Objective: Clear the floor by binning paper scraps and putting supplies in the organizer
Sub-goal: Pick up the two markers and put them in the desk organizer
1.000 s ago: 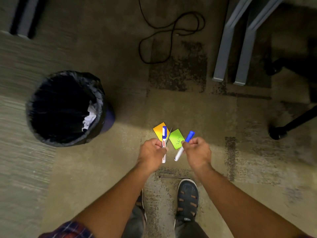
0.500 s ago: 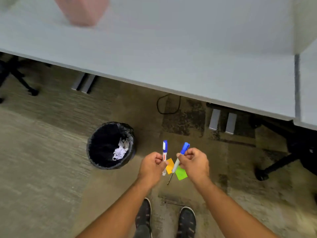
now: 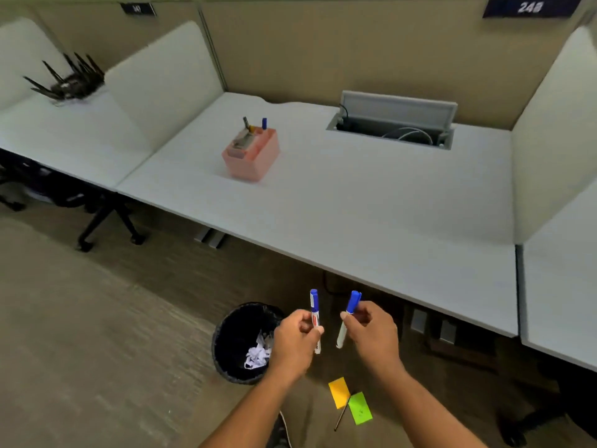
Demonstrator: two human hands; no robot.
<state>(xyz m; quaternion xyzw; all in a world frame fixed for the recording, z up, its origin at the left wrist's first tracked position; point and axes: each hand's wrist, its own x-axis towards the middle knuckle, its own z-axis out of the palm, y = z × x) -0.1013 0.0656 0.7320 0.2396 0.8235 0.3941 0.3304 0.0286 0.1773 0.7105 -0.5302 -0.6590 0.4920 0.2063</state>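
My left hand [image 3: 295,342] grips a white marker with a blue cap [image 3: 315,315], held upright. My right hand [image 3: 371,333] holds a second blue-capped marker [image 3: 349,315], tilted slightly. Both hands hover above the floor in front of the desk edge. A pink organizer [image 3: 253,156] stands on the white desk [image 3: 355,215] with a few pens sticking out of it. On the carpet below lie an orange sticky note [image 3: 338,392], a green sticky note [image 3: 360,412] and a thin dark pencil [image 3: 341,415]. The black-lined bin [image 3: 239,342] at left holds crumpled white paper [image 3: 257,353].
Desk dividers rise at left [image 3: 161,76] and right [image 3: 549,130]. An open cable box [image 3: 394,124] sits in the desk's back. A black router [image 3: 69,82] rests on the neighbouring desk. Office chair bases stand at left [image 3: 106,221] and lower right [image 3: 533,425].
My view has risen from the floor to the desk. Both hands lifted the markers up off the carpet; the sticky notes and pencil stayed on the floor.
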